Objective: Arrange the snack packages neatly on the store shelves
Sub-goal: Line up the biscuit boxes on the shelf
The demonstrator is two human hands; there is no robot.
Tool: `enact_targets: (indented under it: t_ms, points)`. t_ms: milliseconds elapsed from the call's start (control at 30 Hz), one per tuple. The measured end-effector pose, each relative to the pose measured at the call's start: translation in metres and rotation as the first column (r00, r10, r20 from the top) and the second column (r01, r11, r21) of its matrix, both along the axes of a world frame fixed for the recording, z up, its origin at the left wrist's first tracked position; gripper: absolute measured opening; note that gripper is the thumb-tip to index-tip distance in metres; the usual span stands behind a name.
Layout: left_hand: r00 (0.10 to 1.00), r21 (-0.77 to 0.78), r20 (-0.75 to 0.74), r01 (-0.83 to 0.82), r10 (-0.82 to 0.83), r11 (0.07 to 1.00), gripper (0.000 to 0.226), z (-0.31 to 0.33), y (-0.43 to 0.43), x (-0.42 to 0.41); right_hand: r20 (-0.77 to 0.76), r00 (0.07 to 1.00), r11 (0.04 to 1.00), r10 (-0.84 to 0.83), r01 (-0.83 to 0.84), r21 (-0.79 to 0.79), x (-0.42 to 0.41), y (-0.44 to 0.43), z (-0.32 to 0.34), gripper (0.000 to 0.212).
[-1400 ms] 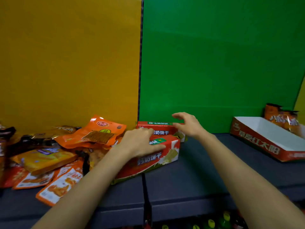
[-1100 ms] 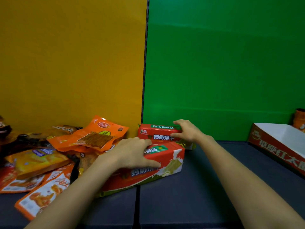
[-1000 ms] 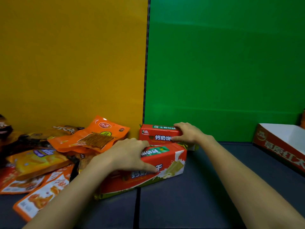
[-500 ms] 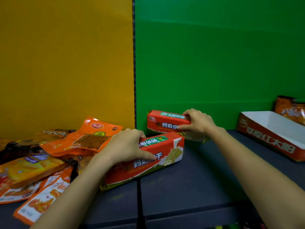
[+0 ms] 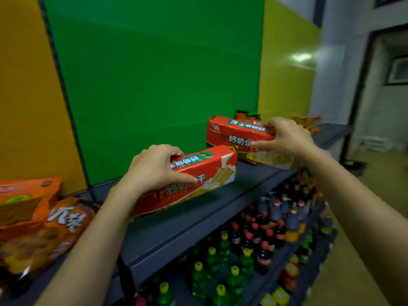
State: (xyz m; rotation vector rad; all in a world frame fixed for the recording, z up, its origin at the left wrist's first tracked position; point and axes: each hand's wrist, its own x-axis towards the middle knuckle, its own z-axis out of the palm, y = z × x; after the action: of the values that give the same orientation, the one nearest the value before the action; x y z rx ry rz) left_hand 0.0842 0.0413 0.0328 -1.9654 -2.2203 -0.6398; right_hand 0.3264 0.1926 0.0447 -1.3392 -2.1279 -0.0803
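Observation:
Two long red biscuit packs are off the dark shelf [image 5: 198, 219]. My left hand [image 5: 154, 167] grips the nearer red biscuit pack [image 5: 212, 171] from above, its left end low over the shelf. My right hand [image 5: 284, 138] holds the farther red biscuit pack [image 5: 231, 132] higher and to the right, in front of the green back panel [image 5: 154, 74]. The right end of that pack is hidden behind my hand. Orange snack pouches [image 5: 33, 217] lie piled at the left end of the shelf.
Below the shelf, several drink bottles [image 5: 254, 239] with red, yellow and green caps fill lower shelves. More orange packages [image 5: 247, 114] stand at the far right of the shelf by a yellow panel [image 5: 287, 69]. A floor and doorway lie to the right.
Both hands have lifted their biscuit packs off the shelf and carried them rightward. My view has swung right, so the pouch pile is now at the left edge and the lower bottle shelves show.

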Motion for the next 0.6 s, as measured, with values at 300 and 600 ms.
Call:
enact_targets:
  t_ms: [300,600]
  points:
    - [0.955,-0.054,0.025,0.295,-0.294,0.954,0.071,-0.019,0.074,0.102,0.019,0.949,0.942,-0.314,0.314,-0.118,0.155,-0.013,-0.039,0.065]
    - [0.906,-0.063,0.035,0.424,-0.422,0.904,0.075,-0.031,0.194,0.218,0.015,0.914,0.903,-0.406,0.403,-0.151,0.291,0.057,-0.056,0.067]
